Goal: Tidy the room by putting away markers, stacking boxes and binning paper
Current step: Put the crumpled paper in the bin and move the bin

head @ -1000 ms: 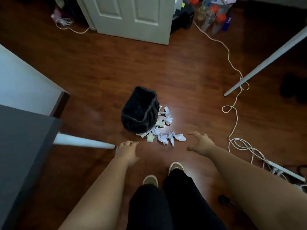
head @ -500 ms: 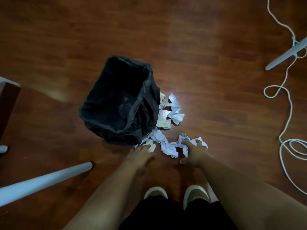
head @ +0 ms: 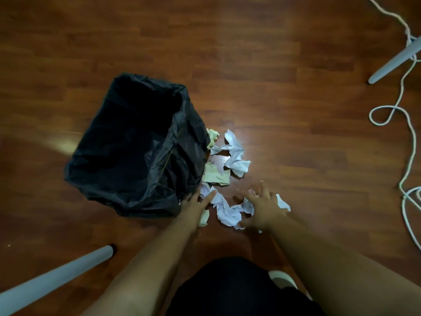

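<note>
One bin lined with a black bag stands on the wooden floor, its open mouth tipped up toward the camera and its long axis running from the near left to the far right. Just to its right lie the crumpled papers, about six in all, though where they overlap the count is unsure: a white wad farthest off, a small yellowish scrap against the bag, a cream piece below it, a long white twist lying across between the two hands, another white piece under the right hand, and a pale yellow scrap beside the left wrist. The left hand reaches forward with fingers straight, touching the bag's near corner and the end of the white twist, holding nothing. The right hand is spread wide, fingers splayed over the white paper, not yet closed round it. Two grey furniture legs show, one at lower left and one at upper right, and one white cord loops down the right edge. No writing can be read anywhere.
</note>
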